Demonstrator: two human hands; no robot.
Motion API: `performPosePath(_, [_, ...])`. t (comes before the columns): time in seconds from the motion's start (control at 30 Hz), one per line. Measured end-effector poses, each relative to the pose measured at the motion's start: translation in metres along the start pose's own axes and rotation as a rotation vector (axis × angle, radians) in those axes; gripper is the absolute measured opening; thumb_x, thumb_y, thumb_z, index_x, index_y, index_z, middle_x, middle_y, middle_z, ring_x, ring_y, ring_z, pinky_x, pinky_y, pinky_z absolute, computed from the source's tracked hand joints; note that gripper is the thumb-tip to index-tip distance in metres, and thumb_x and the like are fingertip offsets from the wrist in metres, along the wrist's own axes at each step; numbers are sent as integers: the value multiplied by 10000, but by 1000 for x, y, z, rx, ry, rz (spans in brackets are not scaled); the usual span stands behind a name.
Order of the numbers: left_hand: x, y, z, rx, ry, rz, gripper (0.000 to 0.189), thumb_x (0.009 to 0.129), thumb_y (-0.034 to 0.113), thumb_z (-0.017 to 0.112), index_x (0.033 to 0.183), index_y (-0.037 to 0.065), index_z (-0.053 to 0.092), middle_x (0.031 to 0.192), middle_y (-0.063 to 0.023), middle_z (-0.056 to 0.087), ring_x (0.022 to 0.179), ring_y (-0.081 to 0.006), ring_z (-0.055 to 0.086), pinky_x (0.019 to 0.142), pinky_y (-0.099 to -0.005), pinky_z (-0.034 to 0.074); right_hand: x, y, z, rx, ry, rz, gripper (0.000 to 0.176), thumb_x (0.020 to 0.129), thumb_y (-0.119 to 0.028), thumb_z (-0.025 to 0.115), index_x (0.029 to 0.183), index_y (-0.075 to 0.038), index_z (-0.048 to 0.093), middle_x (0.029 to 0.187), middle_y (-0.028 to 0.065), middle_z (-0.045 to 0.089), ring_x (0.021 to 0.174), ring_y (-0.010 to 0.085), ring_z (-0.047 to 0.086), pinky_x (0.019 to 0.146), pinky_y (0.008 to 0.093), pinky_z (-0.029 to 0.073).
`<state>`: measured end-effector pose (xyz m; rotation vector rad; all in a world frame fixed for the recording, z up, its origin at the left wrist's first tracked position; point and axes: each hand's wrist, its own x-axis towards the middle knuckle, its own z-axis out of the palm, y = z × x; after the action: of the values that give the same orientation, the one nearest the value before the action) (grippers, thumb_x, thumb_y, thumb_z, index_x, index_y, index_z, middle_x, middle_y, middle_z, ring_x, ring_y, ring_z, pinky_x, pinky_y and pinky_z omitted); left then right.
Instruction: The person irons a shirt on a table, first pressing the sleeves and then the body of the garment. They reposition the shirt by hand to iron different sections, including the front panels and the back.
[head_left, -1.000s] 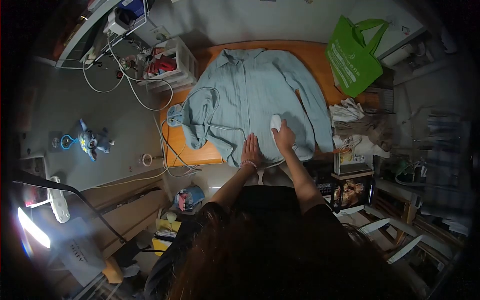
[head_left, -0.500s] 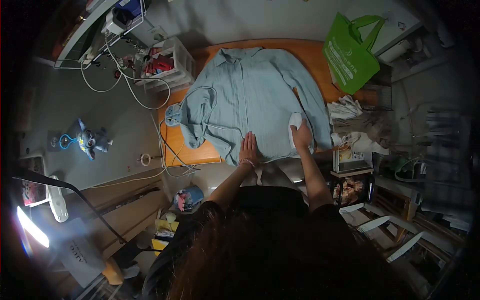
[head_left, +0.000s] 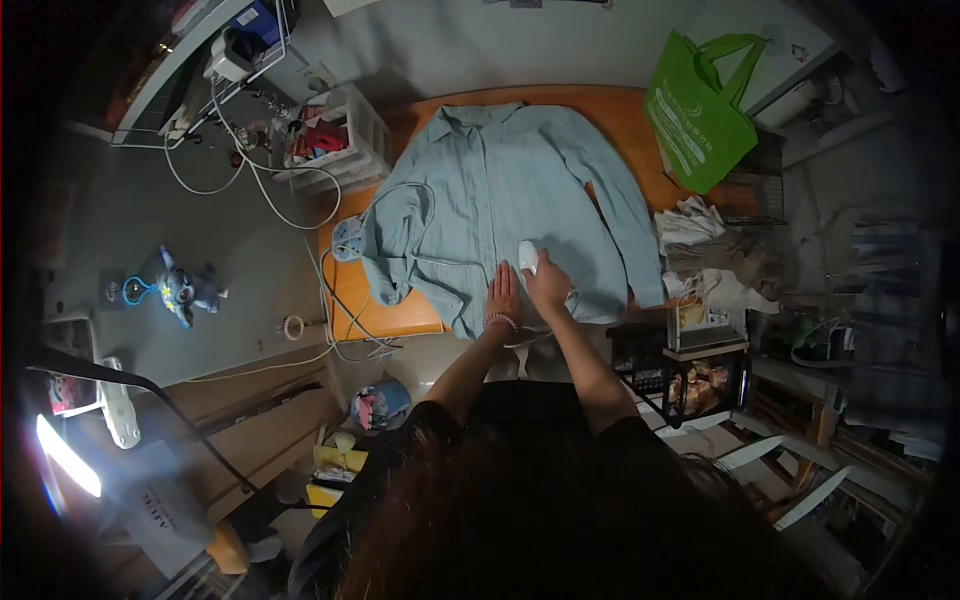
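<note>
A light blue-green button-up shirt (head_left: pixel 470 200) lies spread out, collar toward the wall, on an orange-brown wooden table (head_left: pixel 400 318). My left hand (head_left: pixel 503 292), with a beaded bracelet at the wrist, rests flat on the shirt's lower front, fingers stretched out. Just to its right, my right hand (head_left: pixel 547 284) is closed around a small white handheld iron (head_left: pixel 528 256), which is over the shirt near the button line. The iron's underside is hidden. A pale cord (head_left: pixel 445 262) crosses the shirt's left side and goes out of sight near my left hand.
At the table's left edge sits a blue power strip (head_left: pixel 347 240) with cables. A white plastic drawer box (head_left: pixel 365 140) stands behind it. On the right are a green tote bag (head_left: pixel 700 120) and piled cloths (head_left: pixel 695 228). A blue plush toy (head_left: pixel 185 288) hangs at left.
My right hand has moved left across the shirt with the iron, from near its right side seam to beside my left hand. My left hand stays flat in nearly the same place.
</note>
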<state>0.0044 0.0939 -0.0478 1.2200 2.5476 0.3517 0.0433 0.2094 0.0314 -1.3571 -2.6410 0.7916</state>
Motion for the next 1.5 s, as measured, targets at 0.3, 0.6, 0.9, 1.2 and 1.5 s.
performPosePath(0.3, [-4, -2, -16, 12, -47, 34, 731, 857, 215, 496, 1474, -12, 176, 1571, -160, 135, 1461, -272, 132, 1158, -440, 194, 15, 25, -13, -49, 40, -1, 463, 799, -297, 706, 1134, -59, 493, 805, 168, 678, 734, 357, 669, 643, 469, 523])
performPosePath(0.6, [-4, -6, -18, 19, -37, 63, 979, 712, 358, 750, 1462, 12, 223, 1557, -141, 193, 1448, -274, 176, 1148, -457, 228, 26, 71, -39, -33, 114, 136, 507, 786, -317, 717, 1129, -13, 502, 865, 222, 670, 802, 399, 654, 674, 482, 510])
performPosePath(0.9, [-6, -8, -19, 86, -64, 58, 1045, 699, 421, 752, 1485, 45, 175, 1572, -108, 146, 1455, -274, 143, 1147, -460, 219, 25, 85, -47, -64, 89, 184, 510, 805, -306, 701, 1156, 1, 495, 867, 213, 676, 801, 380, 662, 677, 471, 518])
performPosePath(1.2, [-2, -20, 2, 3, 118, 43, 985, 725, 321, 697, 1452, -71, 160, 1547, -233, 130, 1447, -354, 121, 1169, -457, 150, -2, -3, -18, 23, 23, 26, 429, 783, -301, 721, 1042, -41, 499, 812, 206, 668, 767, 399, 654, 659, 487, 511])
performPosePath(1.5, [-8, -13, -27, 54, -68, -8, 999, 765, 401, 674, 1460, -72, 135, 1560, -222, 88, 1456, -335, 86, 1182, -425, 102, 4, 5, 5, -50, 5, -72, 496, 759, -326, 736, 1097, -49, 500, 789, 176, 673, 719, 364, 663, 623, 472, 517])
